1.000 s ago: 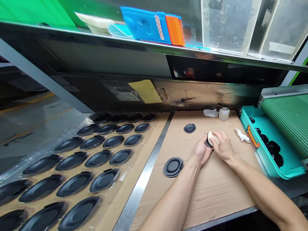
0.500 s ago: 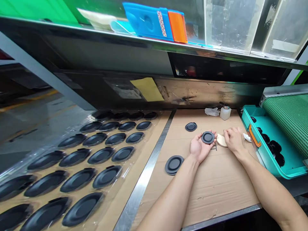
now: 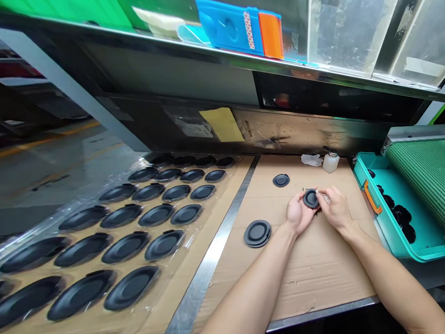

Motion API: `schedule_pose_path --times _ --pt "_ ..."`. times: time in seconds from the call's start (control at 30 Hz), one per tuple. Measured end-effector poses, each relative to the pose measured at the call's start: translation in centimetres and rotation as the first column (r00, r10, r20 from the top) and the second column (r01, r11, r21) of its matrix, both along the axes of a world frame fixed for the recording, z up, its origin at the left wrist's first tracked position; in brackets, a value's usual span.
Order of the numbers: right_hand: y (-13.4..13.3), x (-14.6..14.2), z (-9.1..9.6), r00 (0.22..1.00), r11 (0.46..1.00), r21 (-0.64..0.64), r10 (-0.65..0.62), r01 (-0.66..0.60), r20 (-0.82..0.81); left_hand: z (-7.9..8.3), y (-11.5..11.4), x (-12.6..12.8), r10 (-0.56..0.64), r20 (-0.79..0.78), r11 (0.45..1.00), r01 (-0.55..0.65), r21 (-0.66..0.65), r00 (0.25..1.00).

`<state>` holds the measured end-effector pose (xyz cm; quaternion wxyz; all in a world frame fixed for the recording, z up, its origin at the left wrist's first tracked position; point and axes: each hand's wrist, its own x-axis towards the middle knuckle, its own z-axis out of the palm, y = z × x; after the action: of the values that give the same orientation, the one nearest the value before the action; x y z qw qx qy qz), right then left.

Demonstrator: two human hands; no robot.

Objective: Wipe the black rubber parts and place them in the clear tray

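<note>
My left hand [image 3: 299,213] is closed round a small round black plastic part [image 3: 310,198], holding it by its edge with the ringed face up. At that part's right rim is my right hand [image 3: 335,206], its fingers pinched on a small whitish item [image 3: 324,196] whose kind I cannot make out. Another black part [image 3: 281,180] lies on the cardboard beyond my left hand. Two more black parts [image 3: 257,233], overlapping, rest left of my left forearm.
Clear plastic trays of black parts [image 3: 156,214] cover the left side. A white pump bottle [image 3: 331,162] and a crumpled tissue [image 3: 311,160] stand at the back. To the right, a teal bin [image 3: 389,232] holds shiny black pieces beside a green conveyor belt [image 3: 420,171]. A shelf crosses above.
My right hand has come left to the black part, now pinching a whitish item against its rim. The pale round pad that lay between my hands is no longer visible. The view has shifted slightly.
</note>
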<state>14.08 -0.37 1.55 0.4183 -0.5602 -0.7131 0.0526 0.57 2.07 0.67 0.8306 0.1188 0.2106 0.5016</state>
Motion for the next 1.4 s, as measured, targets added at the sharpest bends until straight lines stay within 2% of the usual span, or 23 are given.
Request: schedule_pose_path --times 0.1,0.17,0.33,0.43,0.5,0.57,0.67,0.7,0.83,0.97,1.0,1.1,1.27,1.4 --pt "-0.5 -1.0 -0.4 1.000 0.998 0.063 -0.024 0.024 0.000 -0.1 -0.5 0.7 -0.036 0.006 0.999 0.035 0.027 0.999" --pt "-0.7 -1.2 -0.5 0.998 0.998 0.060 -0.039 0.036 0.054 0.0 -0.5 0.6 -0.029 0.013 0.999 0.028 0.025 1.000" --pt "-1.4 -1.4 0.0 0.941 0.997 -0.076 -0.005 0.032 0.337 0.1 0.0 -0.3 0.025 0.003 1.000 -0.025 0.010 1.000" --pt "-1.6 -1.8 0.2 0.926 0.991 -0.113 -0.017 0.065 0.378 0.1 -0.1 -0.2 0.037 -0.003 0.999 -0.037 0.005 0.999" --pt "-1.6 -2.2 0.2 0.935 0.994 -0.111 0.020 0.021 0.355 0.0 -0.2 0.1 0.039 -0.002 0.999 -0.039 0.006 0.999" --pt "-1.6 -2.4 0.2 0.936 0.990 -0.110 0.125 -0.093 0.331 -0.1 -0.3 0.2 0.039 -0.020 0.999 -0.039 0.011 0.999" --pt "-1.6 -2.2 0.1 0.897 0.967 -0.119 0.253 -0.224 0.363 -0.2 -0.3 -0.1 0.054 -0.045 0.998 -0.053 0.018 0.998" --pt "-1.6 -2.1 0.1 0.887 0.970 -0.125 0.242 -0.209 0.393 -0.2 -0.2 -0.3 0.063 -0.049 0.998 -0.062 0.021 0.997" --pt "-1.6 -1.9 -0.1 0.885 0.994 -0.109 0.058 -0.008 0.462 -0.2 0.0 -0.5 0.072 -0.054 0.997 -0.071 0.030 0.996" --pt "-1.5 -2.1 -0.1 0.875 0.986 -0.108 0.160 -0.124 0.456 -0.1 -0.1 -0.4 0.058 -0.051 0.998 -0.057 0.022 0.997" --pt "-1.4 -2.0 -0.1 0.873 0.987 -0.106 0.157 -0.121 0.462 -0.1 -0.1 -0.4 0.057 -0.049 0.998 -0.056 0.025 0.997" --pt "-1.0 -1.4 -0.1 0.886 0.996 -0.082 0.057 -0.021 0.461 -0.1 -0.3 -0.3 0.051 -0.040 0.998 -0.050 0.034 0.998" --pt "-0.7 -0.7 0.3 0.918 0.997 -0.015 0.081 -0.082 0.389 -0.2 -0.8 0.4 0.013 -0.040 0.998 -0.010 0.065 0.999" --pt "-0.8 -0.8 0.4 0.919 0.998 -0.005 -0.050 0.056 0.391 -0.2 -0.9 0.5 0.011 -0.081 0.998 -0.006 0.066 0.997"
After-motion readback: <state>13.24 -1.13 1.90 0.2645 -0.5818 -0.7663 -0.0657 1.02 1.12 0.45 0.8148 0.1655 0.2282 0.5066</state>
